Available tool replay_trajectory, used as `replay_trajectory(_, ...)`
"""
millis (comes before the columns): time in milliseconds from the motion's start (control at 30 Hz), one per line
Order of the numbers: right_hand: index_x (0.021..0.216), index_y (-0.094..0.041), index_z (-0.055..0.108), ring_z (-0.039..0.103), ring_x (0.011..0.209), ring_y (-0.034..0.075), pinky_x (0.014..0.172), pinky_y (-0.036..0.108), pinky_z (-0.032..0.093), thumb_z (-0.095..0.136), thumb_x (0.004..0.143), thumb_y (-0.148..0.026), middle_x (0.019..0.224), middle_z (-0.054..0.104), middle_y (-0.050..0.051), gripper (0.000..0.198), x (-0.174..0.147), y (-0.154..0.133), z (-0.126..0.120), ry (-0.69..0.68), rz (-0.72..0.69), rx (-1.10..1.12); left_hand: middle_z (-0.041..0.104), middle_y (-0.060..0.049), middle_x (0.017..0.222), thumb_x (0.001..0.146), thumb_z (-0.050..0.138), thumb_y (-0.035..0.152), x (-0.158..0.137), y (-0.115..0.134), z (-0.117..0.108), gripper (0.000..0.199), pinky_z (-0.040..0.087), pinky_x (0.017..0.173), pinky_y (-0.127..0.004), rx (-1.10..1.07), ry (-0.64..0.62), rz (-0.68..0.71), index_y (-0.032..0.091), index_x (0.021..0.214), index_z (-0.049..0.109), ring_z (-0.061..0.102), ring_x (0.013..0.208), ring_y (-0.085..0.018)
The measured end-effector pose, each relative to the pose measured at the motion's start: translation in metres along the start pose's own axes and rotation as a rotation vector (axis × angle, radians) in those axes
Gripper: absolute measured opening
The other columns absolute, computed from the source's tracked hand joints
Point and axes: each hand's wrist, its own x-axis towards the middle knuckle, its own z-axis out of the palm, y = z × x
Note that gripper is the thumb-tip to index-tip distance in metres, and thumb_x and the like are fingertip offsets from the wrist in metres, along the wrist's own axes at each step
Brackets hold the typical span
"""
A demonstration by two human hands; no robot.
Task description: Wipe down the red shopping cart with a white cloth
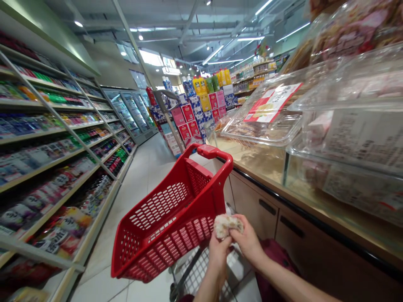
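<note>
Close to the red shopping cart [176, 209], both of my hands grip a crumpled, whitish cloth-like wad [223, 226]. My left hand [219, 251] has its fingers closed on the wad's lower left side. On the other side, my right hand [247, 239] pinches it with the thumb pressed over the front. The wad's exact kind is hard to make out. Just above and to the left of my hands is the cart's basket, with its handle [206, 152] toward the counter.
Along the right runs a counter [264, 161] stacked with clear plastic food boxes [261, 126]. Tall drink shelves [63, 161] line the left. Boxes and bottles [201, 105] are piled ahead, with glass-door fridges [129, 111] behind. Tiled floor [145, 159] lies between.
</note>
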Motion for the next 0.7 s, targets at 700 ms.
replay_trajectory(700,0.117,-0.022,0.052,0.025,0.127,0.016,0.106,0.038,0.023,0.037,0.075,-0.006,0.132,0.041,0.001,0.048,0.151,-0.044,0.032,0.025,-0.923,-0.649,0.062,-0.007,0.097,0.073,0.042,0.028,0.028,0.098,-0.154,0.030,0.031,0.089,-0.042,1.554,0.597,0.584,0.018,0.099,0.053,0.052,0.095,-0.024)
